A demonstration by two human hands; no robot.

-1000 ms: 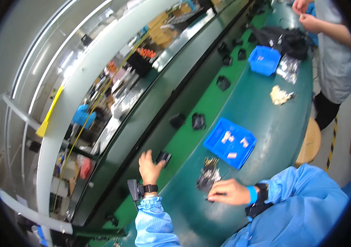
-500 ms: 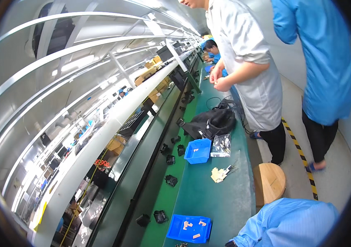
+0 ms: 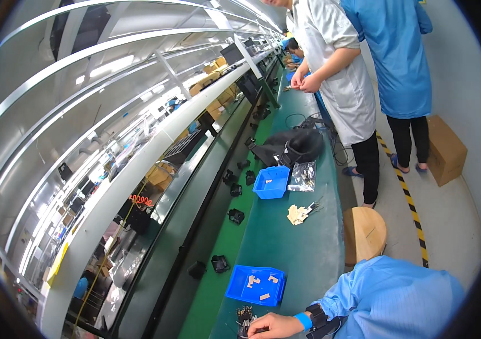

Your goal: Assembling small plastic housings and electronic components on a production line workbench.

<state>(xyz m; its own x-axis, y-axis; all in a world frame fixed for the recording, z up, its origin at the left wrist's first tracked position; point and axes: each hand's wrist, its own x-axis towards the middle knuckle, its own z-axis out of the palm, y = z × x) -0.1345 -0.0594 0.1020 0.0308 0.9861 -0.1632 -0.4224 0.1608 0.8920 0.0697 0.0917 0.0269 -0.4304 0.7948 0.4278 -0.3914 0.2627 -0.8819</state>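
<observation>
My right hand comes in at the lower edge from a blue sleeve, with a blue band and a black strap at the wrist. Its fingers are curled together at a small pile of thin metal-and-black parts. What they pinch is hidden at the picture's rim. Just beyond the pile is a blue tray holding a few flat tan pieces. My left hand is out of view.
Further along the green table lie cream pieces with wires, another blue bin, a clear bag and a black bag. Black parts sit on the green belt. A wooden stool and two standing people are on the right.
My right hand has come into view at the pile; before, only the sleeve and wrist strap showed. The view has shifted, and the person in the blue coat has moved, with a cardboard box now visible.
</observation>
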